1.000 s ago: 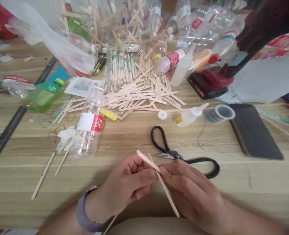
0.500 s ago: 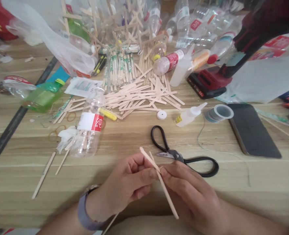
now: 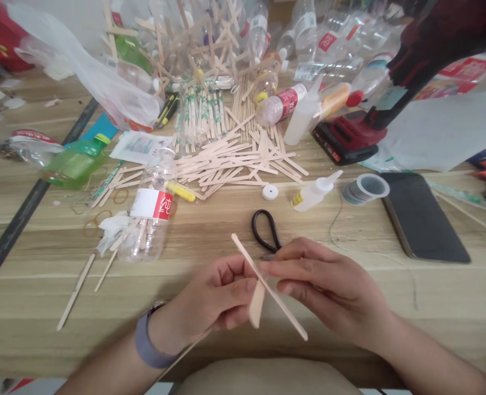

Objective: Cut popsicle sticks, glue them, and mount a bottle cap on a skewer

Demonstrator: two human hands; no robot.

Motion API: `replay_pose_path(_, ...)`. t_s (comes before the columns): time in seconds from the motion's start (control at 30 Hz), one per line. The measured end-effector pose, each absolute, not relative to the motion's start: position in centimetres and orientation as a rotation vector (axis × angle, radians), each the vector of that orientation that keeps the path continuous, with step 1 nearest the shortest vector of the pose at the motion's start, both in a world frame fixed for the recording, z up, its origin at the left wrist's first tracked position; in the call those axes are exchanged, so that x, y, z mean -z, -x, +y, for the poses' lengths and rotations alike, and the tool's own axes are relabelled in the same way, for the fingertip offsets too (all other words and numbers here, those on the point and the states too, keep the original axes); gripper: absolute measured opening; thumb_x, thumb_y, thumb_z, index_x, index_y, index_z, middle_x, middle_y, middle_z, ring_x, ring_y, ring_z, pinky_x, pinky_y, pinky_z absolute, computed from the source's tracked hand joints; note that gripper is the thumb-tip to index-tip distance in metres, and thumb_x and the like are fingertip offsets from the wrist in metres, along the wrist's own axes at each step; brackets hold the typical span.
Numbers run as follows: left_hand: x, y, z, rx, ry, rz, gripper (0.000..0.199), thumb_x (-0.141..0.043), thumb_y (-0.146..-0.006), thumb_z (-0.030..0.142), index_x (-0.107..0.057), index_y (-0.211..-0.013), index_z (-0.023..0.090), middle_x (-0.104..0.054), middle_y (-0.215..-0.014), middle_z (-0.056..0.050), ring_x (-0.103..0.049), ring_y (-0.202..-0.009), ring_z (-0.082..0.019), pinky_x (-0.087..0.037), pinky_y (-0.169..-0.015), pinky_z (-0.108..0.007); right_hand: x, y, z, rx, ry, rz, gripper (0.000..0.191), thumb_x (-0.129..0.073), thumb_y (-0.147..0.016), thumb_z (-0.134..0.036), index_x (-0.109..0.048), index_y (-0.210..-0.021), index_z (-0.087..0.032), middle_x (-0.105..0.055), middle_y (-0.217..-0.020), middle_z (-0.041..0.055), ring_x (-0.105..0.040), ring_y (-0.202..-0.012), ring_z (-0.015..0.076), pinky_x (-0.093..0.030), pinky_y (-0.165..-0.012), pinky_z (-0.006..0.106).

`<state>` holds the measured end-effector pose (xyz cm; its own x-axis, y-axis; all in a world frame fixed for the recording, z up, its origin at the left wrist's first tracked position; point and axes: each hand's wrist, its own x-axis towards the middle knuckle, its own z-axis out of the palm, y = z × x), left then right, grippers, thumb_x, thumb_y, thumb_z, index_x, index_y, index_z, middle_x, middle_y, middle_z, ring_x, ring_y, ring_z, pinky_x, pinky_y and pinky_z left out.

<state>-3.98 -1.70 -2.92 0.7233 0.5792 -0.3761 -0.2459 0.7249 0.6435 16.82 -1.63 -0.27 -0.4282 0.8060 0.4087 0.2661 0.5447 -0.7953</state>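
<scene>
Left hand (image 3: 230, 296): is reaching in from the near left, a wristband (image 3: 150, 345) circling its wrist; thumb and fingers are closing in a pinch on the crossed sticks.
Crossed sticks (image 3: 286, 309): are sitting between the two hands, the longer one slanting from far left to near right, the wider one angling nearer.
Right hand (image 3: 325, 285): is coming in from the near right, palm turning inward; its index fingertip is meeting the sticks by the crossing, thumb standing apart below, fingers partly open; how firmly it is pressing cannot be told.
Scissors (image 3: 266, 231): are lying just beyond the right hand, one black loop showing, the rest hiding behind the fingers.
Table (image 3: 210, 230): its near edge is running beneath the wrists.
Left side: a clear bottle (image 3: 146, 219) is lying farther out.
Right side: a phone (image 3: 426, 216) is lying well apart, thread (image 3: 411, 274) trailing between.
Far side: loose sticks (image 3: 222, 164) are spreading across.
</scene>
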Motion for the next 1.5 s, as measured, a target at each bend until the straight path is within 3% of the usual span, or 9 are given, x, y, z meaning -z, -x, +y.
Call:
replay_pose_path(0.17, 3.1, 3.9, -1.7, -0.448, -0.631, 0.601, 0.027, -0.068, -0.085, 0.042, -0.057, -0.083, 0.018, -0.045, -0.048, 0.009, -0.028, -0.036, -0.003, -0.017, -0.034, -0.016, 0.7, -16.7, -1.4, -1.040, 0.807, -1.903, 0.026, -0.059, -0.095, -0.029, -0.069, -0.119, -0.024, -0.070, -0.088, 0.0023, -0.062, -0.080, 0.0091, -0.052, -0.069, 0.017)
replay_pose_path(0.37, 2.5, 3.7, -1.5, -0.428, -0.639, 0.625, 0.026, -0.068, -0.086, 0.041, -0.054, -0.083, 0.018, -0.045, -0.046, 0.010, -0.027, -0.033, -0.003, -0.017, -0.032, -0.016, 1.0, -16.9, -1.4, -1.014, 0.814, -1.911, 0.030, -0.062, -0.093, -0.034, -0.070, -0.120, -0.025, -0.067, -0.087, 0.0038, -0.061, -0.077, 0.0110, -0.051, -0.069, 0.023)
replay_pose_path(0.57, 2.2, 3.8, -1.7, -0.347, -0.631, 0.584, 0.032, -0.068, -0.085, 0.047, -0.056, -0.082, 0.017, -0.047, -0.050, 0.008, -0.034, -0.037, -0.004, -0.021, -0.035, -0.017, 0.9, -17.1, -1.4, -1.119, 0.803, -1.899, 0.049, -0.070, -0.084, -0.041, -0.061, -0.131, -0.035, -0.068, -0.097, 0.0033, -0.063, -0.086, 0.0133, -0.052, -0.074, 0.025)
replay_pose_path(0.73, 2.0, 3.6, -1.6, -0.358, -0.617, 0.522, 0.042, -0.065, -0.084, 0.057, -0.058, -0.076, 0.016, -0.044, -0.051, 0.007, -0.032, -0.040, -0.005, -0.020, -0.038, -0.020, 0.7, -17.3, -1.2, -1.138, 0.793, -1.932, 0.048, -0.069, -0.086, -0.039, -0.060, -0.132, -0.033, -0.068, -0.099, 0.0038, -0.063, -0.090, 0.0140, -0.052, -0.079, 0.027)
replay_pose_path(0.97, 1.5, 3.6, -1.5, -0.262, -0.508, 0.488, 0.043, -0.074, -0.078, 0.053, -0.056, -0.065, 0.016, -0.034, -0.042, 0.010, -0.025, -0.037, -0.004, -0.020, -0.042, -0.023, 0.6, -17.0, -1.0, -1.129, 0.601, -1.969, 0.047, -0.060, -0.094, -0.032, -0.051, -0.141, -0.028, -0.070, -0.112, 0.0070, -0.063, -0.103, 0.0156, -0.048, -0.090, 0.034)
replay_pose_path(1.1, 1.7, 3.6, -1.6, -0.250, -0.460, 0.536, 0.041, -0.078, -0.074, 0.051, -0.058, -0.067, 0.015, -0.036, -0.044, 0.009, -0.025, -0.038, -0.004, -0.019, -0.043, -0.023, 0.8, -16.7, -0.9, -1.110, 0.515, -1.988, 0.047, -0.055, -0.097, -0.029, -0.047, -0.143, -0.028, -0.072, -0.114, 0.0071, -0.061, -0.116, 0.0164, -0.043, -0.102, 0.039)
replay_pose_path(1.23, 1.9, 3.6, -1.5, -0.237, -0.478, 0.508, 0.040, -0.078, -0.072, 0.052, -0.066, -0.076, 0.014, -0.040, -0.049, 0.008, -0.025, -0.039, -0.004, -0.017, -0.042, -0.023, 1.3, -16.8, -1.1, -1.126, 0.525, -2.035, 0.050, -0.053, -0.099, -0.030, -0.039, -0.147, -0.034, -0.072, -0.119, 0.0042, -0.049, -0.133, 0.0134, -0.032, -0.113, 0.038)
replay_pose_path(1.5, 2.1, 3.4, -1.2, -0.334, -0.543, 0.392, 0.026, -0.071, -0.084, 0.041, -0.070, -0.083, 0.015, -0.055, -0.067, 0.003, -0.026, -0.041, -0.002, -0.015, -0.040, -0.023, 2.6, -16.8, -1.5, -1.260, 0.563, -2.017, 0.058, -0.056, -0.097, -0.035, -0.031, -0.148, -0.042, -0.065, -0.133, 0.0020, -0.036, -0.142, 0.0155, -0.018, -0.119, 0.049)
